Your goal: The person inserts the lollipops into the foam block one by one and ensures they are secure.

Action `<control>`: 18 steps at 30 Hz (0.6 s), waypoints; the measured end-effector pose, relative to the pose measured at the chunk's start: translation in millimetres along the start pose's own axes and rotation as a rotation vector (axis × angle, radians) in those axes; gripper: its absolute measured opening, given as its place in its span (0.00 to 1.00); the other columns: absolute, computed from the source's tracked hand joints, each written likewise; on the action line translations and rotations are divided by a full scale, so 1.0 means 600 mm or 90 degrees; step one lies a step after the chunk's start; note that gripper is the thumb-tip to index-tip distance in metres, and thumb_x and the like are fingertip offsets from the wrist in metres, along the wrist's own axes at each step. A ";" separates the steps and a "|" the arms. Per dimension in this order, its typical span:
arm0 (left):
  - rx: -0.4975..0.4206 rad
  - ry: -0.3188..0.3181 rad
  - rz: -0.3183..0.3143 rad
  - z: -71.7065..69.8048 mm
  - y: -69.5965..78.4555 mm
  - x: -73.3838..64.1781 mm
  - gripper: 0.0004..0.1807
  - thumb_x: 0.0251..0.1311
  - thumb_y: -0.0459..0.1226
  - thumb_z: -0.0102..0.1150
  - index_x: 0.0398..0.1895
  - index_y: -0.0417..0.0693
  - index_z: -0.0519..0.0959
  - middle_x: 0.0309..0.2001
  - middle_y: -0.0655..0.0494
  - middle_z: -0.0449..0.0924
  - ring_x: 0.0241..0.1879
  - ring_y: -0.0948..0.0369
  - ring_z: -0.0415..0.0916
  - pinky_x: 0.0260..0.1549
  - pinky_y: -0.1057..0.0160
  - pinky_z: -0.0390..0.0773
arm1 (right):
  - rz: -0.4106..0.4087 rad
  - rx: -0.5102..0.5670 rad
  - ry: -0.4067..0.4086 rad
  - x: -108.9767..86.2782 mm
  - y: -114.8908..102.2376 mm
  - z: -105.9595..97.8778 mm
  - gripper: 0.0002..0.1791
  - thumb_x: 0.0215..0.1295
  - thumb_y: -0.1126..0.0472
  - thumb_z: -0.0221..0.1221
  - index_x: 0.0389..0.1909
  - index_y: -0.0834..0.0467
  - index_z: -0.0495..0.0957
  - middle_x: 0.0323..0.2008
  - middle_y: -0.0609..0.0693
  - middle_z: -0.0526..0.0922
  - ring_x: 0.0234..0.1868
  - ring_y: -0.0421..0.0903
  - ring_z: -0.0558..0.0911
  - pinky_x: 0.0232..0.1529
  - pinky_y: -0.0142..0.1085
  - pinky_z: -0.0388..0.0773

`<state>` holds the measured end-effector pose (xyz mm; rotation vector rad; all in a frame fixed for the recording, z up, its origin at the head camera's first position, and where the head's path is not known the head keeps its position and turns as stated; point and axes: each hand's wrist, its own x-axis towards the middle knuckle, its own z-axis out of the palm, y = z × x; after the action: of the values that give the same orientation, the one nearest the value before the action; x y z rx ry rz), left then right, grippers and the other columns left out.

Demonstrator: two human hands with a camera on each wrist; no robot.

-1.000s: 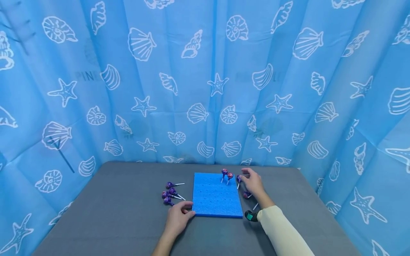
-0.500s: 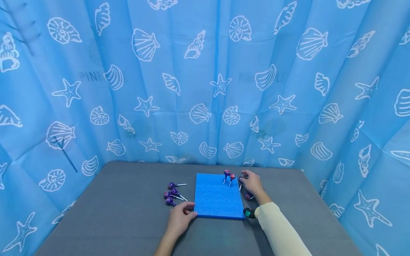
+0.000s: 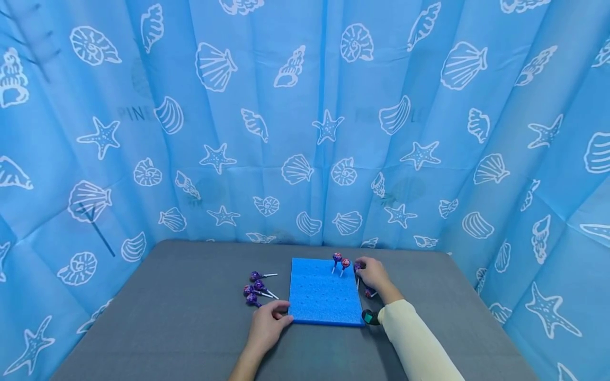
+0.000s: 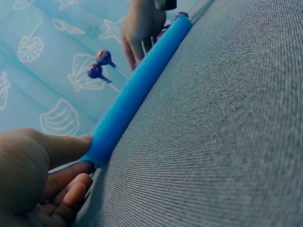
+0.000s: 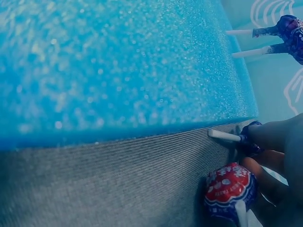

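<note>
Blue shell-printed curtain (image 3: pixel 276 132) backs a grey table (image 3: pixel 181 323). Four lollipops (image 3: pixel 256 276) lie left of a blue board (image 3: pixel 319 299), two upright lollipops (image 3: pixel 337 258) stand in it. Beside its right edge, the right hand (image 3: pixel 374 274) pinches one lollipop (image 5: pixel 251 137) — at least another (image 5: pixel 231 189) near. The left hand (image 3: pixel 267 324) grips its near-left corner.

Blue foam board (image 3: pixel 319 299): flat, lower centre | two purple-red lollipops (image 3: pixel 345 262): standing in its upper right | pinched lollipop (image 5: pixel 244 138): beside right edge
</note>
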<state>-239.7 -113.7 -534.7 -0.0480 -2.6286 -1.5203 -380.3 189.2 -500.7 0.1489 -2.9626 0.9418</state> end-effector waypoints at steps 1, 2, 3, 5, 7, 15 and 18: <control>0.000 0.000 0.000 0.000 0.000 0.000 0.15 0.53 0.34 0.70 0.46 0.49 0.83 0.38 0.59 0.83 0.30 0.63 0.72 0.28 0.62 0.70 | -0.003 0.000 0.001 0.000 0.000 0.000 0.15 0.68 0.66 0.57 0.54 0.64 0.77 0.53 0.63 0.78 0.57 0.64 0.74 0.55 0.59 0.67; 0.001 -0.001 0.000 0.000 0.000 0.000 0.15 0.53 0.34 0.70 0.46 0.49 0.83 0.38 0.59 0.83 0.29 0.63 0.72 0.28 0.62 0.70 | -0.003 0.002 0.002 0.000 0.001 -0.001 0.15 0.67 0.66 0.57 0.54 0.64 0.78 0.53 0.63 0.78 0.57 0.64 0.74 0.55 0.58 0.67; 0.001 -0.001 0.000 0.000 0.000 -0.001 0.15 0.53 0.34 0.70 0.46 0.49 0.83 0.38 0.59 0.83 0.30 0.63 0.72 0.28 0.63 0.70 | -0.004 0.005 0.003 0.000 0.001 -0.001 0.15 0.67 0.66 0.58 0.53 0.64 0.78 0.53 0.63 0.78 0.57 0.64 0.74 0.55 0.58 0.67; 0.001 -0.003 -0.001 -0.001 0.001 -0.001 0.15 0.53 0.34 0.70 0.46 0.49 0.83 0.38 0.59 0.82 0.30 0.62 0.72 0.28 0.63 0.70 | -0.007 0.011 0.005 0.001 0.003 -0.002 0.15 0.67 0.66 0.58 0.53 0.64 0.78 0.52 0.63 0.79 0.56 0.64 0.74 0.54 0.58 0.68; 0.001 -0.004 0.001 -0.001 0.000 -0.001 0.15 0.53 0.34 0.70 0.46 0.49 0.83 0.38 0.59 0.82 0.30 0.62 0.72 0.28 0.63 0.70 | -0.010 0.021 0.012 0.001 0.004 -0.003 0.14 0.66 0.67 0.59 0.52 0.63 0.78 0.51 0.62 0.79 0.56 0.63 0.75 0.54 0.58 0.68; -0.006 -0.008 0.001 -0.002 0.000 -0.002 0.15 0.54 0.34 0.70 0.46 0.49 0.83 0.39 0.59 0.82 0.30 0.62 0.72 0.29 0.63 0.70 | -0.047 0.056 0.060 -0.007 0.006 -0.011 0.15 0.63 0.69 0.61 0.51 0.64 0.78 0.49 0.60 0.79 0.49 0.58 0.78 0.49 0.54 0.72; -0.005 -0.005 0.010 -0.002 0.000 -0.001 0.15 0.53 0.35 0.70 0.46 0.48 0.83 0.38 0.59 0.83 0.30 0.63 0.72 0.28 0.63 0.70 | -0.056 0.076 0.079 -0.011 0.005 -0.015 0.15 0.63 0.69 0.61 0.51 0.64 0.78 0.48 0.60 0.79 0.48 0.57 0.79 0.48 0.52 0.73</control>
<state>-238.8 -114.8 -533.9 -0.0757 -2.6214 -1.5286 -373.9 197.7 -495.3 0.2139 -2.7641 1.0746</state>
